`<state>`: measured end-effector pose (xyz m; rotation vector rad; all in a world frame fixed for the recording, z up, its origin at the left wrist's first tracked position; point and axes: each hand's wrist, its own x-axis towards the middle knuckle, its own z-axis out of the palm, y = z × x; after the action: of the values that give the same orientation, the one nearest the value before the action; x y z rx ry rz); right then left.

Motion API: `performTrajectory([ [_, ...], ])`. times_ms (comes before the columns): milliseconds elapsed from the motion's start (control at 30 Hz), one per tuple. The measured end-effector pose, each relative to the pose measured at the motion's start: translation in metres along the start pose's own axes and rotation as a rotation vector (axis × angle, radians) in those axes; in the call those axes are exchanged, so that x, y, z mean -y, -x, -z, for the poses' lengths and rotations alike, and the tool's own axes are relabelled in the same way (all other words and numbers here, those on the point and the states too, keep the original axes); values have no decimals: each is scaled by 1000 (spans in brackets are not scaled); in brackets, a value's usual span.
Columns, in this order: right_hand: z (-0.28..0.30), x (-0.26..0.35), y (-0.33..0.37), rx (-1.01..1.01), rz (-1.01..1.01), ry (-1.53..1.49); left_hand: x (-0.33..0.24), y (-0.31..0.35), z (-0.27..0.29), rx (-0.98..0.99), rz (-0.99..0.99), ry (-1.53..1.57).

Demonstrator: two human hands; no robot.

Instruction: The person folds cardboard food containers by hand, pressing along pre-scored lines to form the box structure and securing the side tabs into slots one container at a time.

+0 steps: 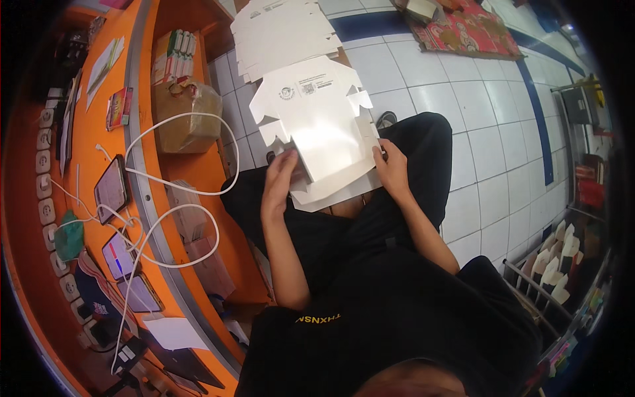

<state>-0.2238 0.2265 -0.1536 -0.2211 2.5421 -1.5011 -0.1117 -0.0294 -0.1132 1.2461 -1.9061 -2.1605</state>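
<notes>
A white cardboard box (324,126), partly folded from a flat sheet, rests over my lap. Its far panel with tabs and small dark print is spread out flat, while the near edge and the sides are bent upward. My left hand (279,182) holds the left side, fingertips on the folded edge. At the right side my right hand (393,169) grips the flap, thumb and fingers closed on it. More flat white cardboard blanks (281,33) lie in a pile just beyond the box.
An orange counter (142,218) runs along my left, bearing phones (111,188) and a looping white cable (192,116) that hangs over its edge. Below sits a taped brown carton (192,122). At the right stands a metal rack (529,281); a red patterned mat (469,33) lies on the tiled floor.
</notes>
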Motion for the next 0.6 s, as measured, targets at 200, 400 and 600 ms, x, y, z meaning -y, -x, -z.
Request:
performTrajectory([
  [200,3,9,7,-13,125,7,-5,-5,-18,176,-65,159],
  [400,7,54,13,-252,419,366,-2,-13,-39,3,-52,373],
  [600,4,79,40,297,886,292,-6,-5,-62,-73,21,523],
])
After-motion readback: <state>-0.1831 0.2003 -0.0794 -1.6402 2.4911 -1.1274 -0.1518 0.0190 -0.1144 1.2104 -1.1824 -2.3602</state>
